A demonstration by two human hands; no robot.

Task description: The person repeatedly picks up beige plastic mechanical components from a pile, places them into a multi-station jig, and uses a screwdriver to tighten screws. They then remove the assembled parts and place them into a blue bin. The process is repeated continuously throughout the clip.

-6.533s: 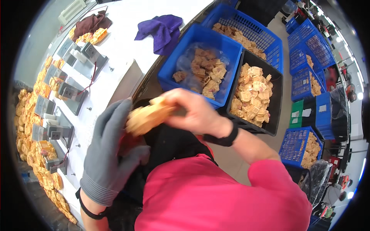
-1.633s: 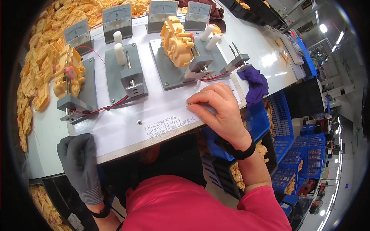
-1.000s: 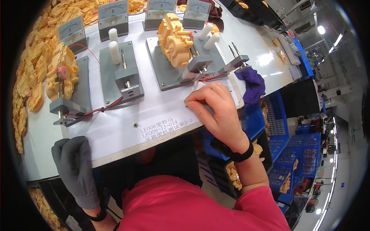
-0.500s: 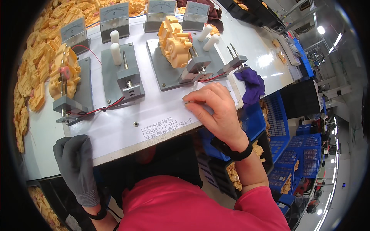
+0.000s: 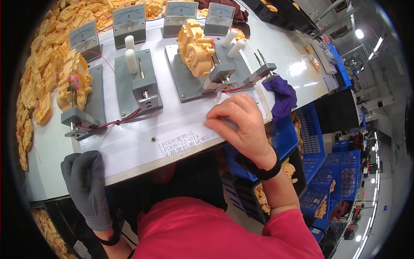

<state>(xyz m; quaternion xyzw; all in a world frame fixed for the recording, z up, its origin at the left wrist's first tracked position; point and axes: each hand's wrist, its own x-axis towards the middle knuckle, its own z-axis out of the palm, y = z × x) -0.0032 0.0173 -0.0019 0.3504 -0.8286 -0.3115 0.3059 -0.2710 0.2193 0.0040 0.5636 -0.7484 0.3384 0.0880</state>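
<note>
One yellow gear box (image 5: 199,55) is sitting on a grey stand (image 5: 183,85) | probably feeling light, hard, crackable; fat sides are likely offering best hold | right hand (image 5: 238,118) is pinching, gloved left hand (image 5: 84,179) is resting curled; can't tell if either's holding anything

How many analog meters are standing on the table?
4, in a row behind the gray fixtures: leftmost meter, second meter, third meter, rightmost meter beside the brown cloth.

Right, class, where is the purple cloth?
In the head view, the purple cloth lies right of centre at the table edge, beyond the right hand, above a blue bin.
</note>
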